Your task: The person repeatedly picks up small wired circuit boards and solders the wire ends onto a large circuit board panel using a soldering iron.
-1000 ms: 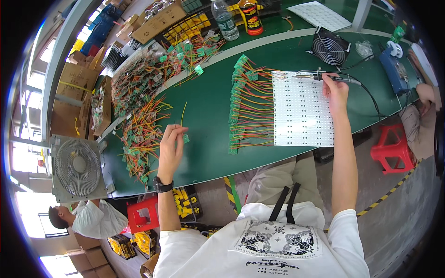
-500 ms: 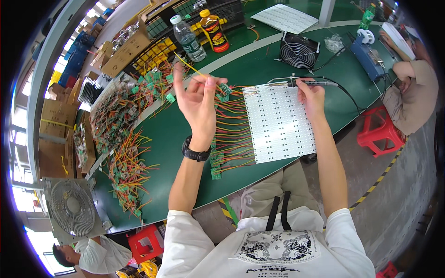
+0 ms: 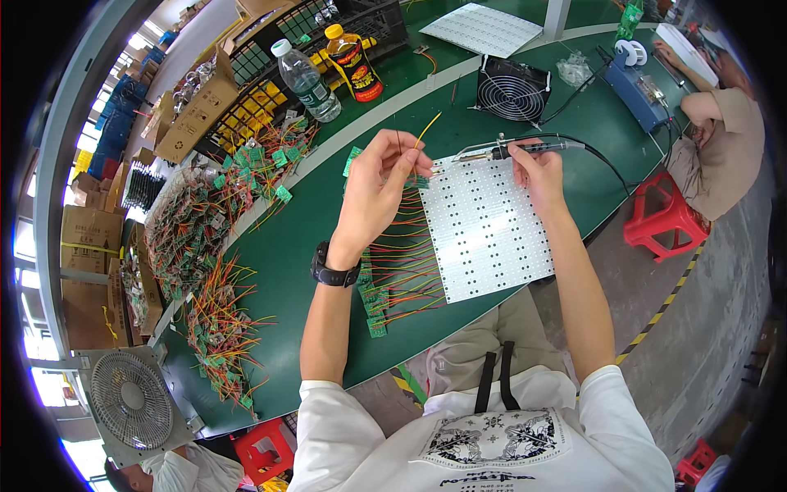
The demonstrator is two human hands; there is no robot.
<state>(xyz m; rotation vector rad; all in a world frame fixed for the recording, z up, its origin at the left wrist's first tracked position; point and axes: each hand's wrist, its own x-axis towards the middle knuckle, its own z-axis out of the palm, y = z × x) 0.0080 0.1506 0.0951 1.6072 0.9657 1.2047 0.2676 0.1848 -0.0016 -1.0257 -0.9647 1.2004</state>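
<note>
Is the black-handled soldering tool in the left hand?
No, the right hand holds the black-handled soldering tool, while the left hand has a yellow wire between thumb and fingers.

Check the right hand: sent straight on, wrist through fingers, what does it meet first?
Beyond the soldering iron it holds, the right hand would probably meet the black fan first. Depth is unclear in this view, so it might pass above it.

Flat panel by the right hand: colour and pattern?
The panel is white, dotted with lines of small dark spots; best seen in the head view.
</note>
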